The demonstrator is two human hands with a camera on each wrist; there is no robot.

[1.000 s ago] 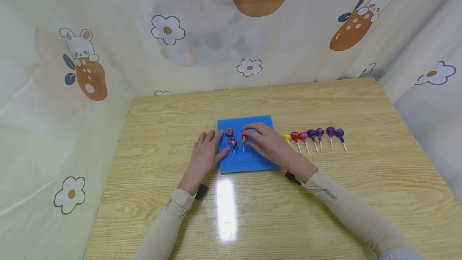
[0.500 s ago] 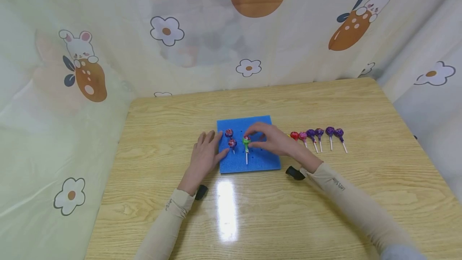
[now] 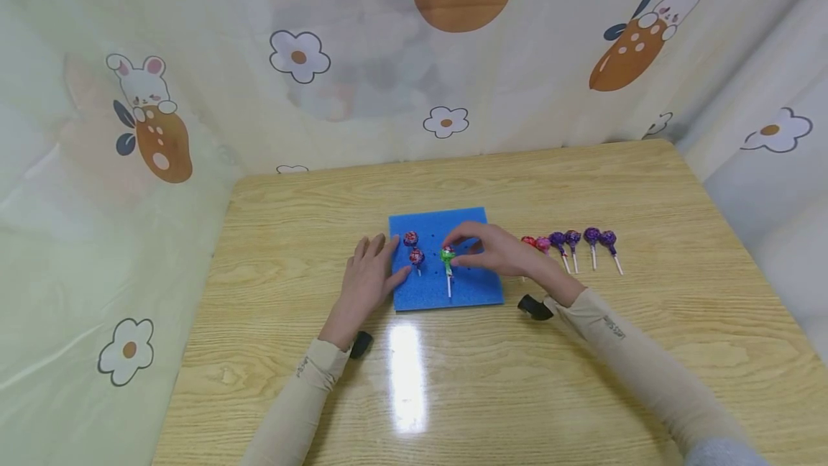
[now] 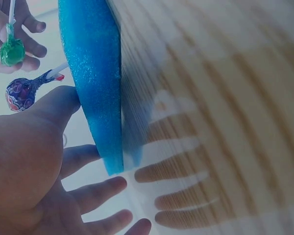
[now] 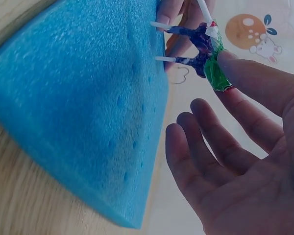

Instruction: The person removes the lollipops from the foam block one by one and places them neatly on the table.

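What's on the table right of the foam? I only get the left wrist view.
Observer: A row of lollipops, as the head view shows.
Operator: I see one purple lollipop stuck in the foam. Just that one?
Observer: No, two: the right wrist view shows a second stick in it.
Operator: Any holes free?
Observer: Yes, the right wrist view shows several with no stick in them.
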